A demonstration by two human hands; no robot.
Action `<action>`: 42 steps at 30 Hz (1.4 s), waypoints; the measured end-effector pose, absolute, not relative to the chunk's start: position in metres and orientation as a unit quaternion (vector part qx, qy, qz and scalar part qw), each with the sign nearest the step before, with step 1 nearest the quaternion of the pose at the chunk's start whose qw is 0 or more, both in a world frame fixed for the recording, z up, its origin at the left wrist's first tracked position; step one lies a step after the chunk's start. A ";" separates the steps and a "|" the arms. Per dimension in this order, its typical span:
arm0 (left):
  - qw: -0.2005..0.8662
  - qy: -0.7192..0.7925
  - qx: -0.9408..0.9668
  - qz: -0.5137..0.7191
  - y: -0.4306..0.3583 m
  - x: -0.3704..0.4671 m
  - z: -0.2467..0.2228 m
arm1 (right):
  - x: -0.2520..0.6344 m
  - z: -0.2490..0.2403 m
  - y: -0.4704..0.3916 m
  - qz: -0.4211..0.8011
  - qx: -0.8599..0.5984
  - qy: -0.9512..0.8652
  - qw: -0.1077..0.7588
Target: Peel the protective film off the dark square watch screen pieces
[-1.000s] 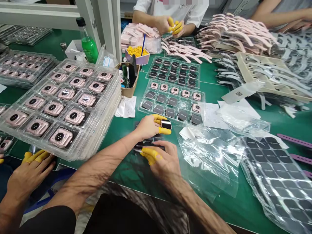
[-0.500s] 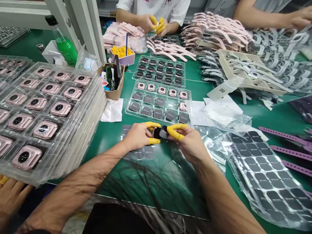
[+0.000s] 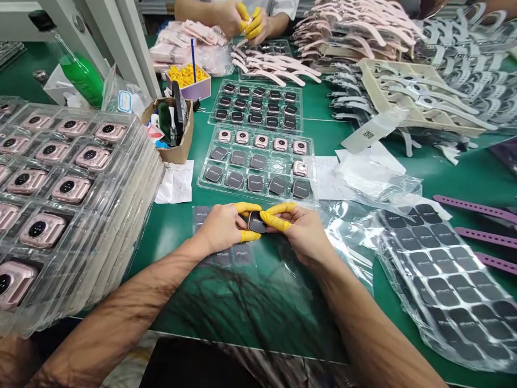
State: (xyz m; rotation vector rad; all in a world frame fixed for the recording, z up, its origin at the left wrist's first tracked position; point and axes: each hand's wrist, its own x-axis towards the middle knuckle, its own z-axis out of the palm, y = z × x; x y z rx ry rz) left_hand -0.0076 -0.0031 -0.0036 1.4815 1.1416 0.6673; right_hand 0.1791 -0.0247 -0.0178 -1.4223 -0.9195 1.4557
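Note:
Both hands meet over the green table (image 3: 250, 302), holding one small watch body (image 3: 256, 221) with a dark face. My left hand (image 3: 223, 226) pinches its left side with yellow-capped thumb and forefinger. My right hand (image 3: 301, 230) presses a dark film onto its face with a yellow-capped fingertip. A sheet of dark film stickers (image 3: 226, 253) lies on the table under my hands. Just beyond stands a clear tray (image 3: 258, 161) with pink watch bodies and dark-faced ones.
A tall stack of clear trays with pink watch bodies (image 3: 68, 188) fills the left. Film sheets in plastic bags (image 3: 444, 280) lie at right, purple straps (image 3: 476, 207) beyond. A cardboard box (image 3: 172, 132), green bottle (image 3: 83, 81), pink straps (image 3: 351, 37) and a co-worker's hands (image 3: 246, 21) are at the back.
My right hand left the sticker sheet, came up to the watch body in my left hand and now presses a film on its face. The view shifted right and forward.

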 end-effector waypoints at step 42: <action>0.491 0.477 0.699 0.209 -0.003 -0.008 -0.005 | 0.175 -0.020 -0.025 0.564 -0.571 -0.396 0.446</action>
